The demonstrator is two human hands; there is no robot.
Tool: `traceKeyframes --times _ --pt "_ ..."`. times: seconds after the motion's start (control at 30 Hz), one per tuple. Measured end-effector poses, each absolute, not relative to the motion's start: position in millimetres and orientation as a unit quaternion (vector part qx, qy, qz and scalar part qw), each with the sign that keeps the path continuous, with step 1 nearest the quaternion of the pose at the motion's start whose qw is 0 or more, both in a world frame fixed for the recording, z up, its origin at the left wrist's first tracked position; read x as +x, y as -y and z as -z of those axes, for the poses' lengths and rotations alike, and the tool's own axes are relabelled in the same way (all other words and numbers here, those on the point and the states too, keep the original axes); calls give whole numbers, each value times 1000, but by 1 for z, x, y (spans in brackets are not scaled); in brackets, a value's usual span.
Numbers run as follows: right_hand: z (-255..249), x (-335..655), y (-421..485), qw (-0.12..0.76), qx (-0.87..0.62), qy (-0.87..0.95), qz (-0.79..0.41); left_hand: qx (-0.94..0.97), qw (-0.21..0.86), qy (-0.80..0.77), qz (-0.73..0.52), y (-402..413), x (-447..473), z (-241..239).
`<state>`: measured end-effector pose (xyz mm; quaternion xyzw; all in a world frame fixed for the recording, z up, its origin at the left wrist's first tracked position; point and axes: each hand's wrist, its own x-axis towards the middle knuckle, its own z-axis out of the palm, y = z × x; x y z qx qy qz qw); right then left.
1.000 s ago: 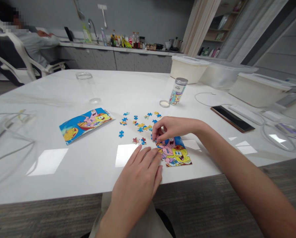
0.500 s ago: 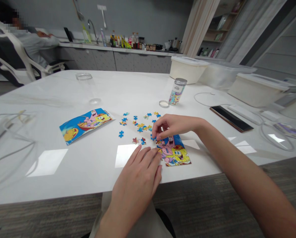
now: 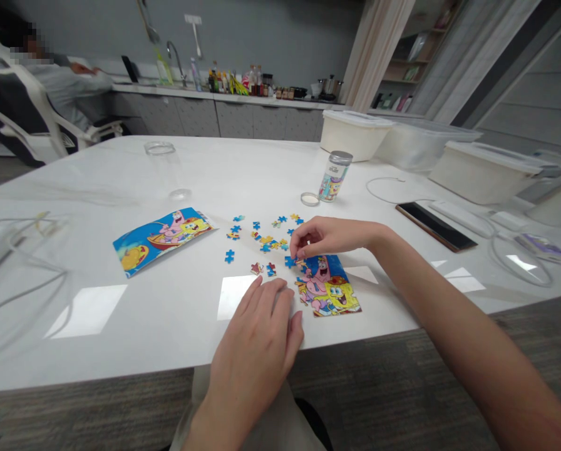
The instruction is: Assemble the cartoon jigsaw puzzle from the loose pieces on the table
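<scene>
A partly assembled cartoon puzzle [image 3: 331, 289] lies near the front edge of the white table [image 3: 168, 313]. My right hand [image 3: 330, 237] hovers over its upper left corner, thumb and fingers pinched on a small puzzle piece. Several loose pieces [image 3: 263, 240] are scattered just left of and behind that hand. Palm down on the table, my left hand [image 3: 260, 335] rests with fingers slightly apart, its tips just left of the puzzle and holding nothing. A printed reference picture [image 3: 161, 235] lies further left.
A labelled jar [image 3: 334, 176] and its lid [image 3: 309, 199] stand behind the pieces, a clear jar [image 3: 164, 166] at back left. A phone [image 3: 434, 226], cables and white plastic boxes [image 3: 489, 170] fill the right. Another person [image 3: 62, 81] sits far left.
My left hand has slid back slightly from the puzzle's left edge. My right hand has lifted a little off the puzzle's corner, fingers still pinched.
</scene>
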<state>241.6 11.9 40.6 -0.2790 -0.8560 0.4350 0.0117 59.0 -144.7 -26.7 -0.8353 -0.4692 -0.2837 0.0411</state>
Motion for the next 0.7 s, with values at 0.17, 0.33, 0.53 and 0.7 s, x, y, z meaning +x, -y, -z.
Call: traceKeyframes --times 0.17,0.33,0.53,0.7 --pt "-43 244 -12 13 -293 844 -449 -836 45 461 293 145 59 26" --pt "-42 245 -14 5 -286 849 -445 -838 42 459 291 145 59 26" --pt "-41 245 -13 13 -295 834 -467 -839 42 458 291 145 59 25" --pt "-41 243 -10 11 -311 804 -507 -841 38 460 284 145 58 25"
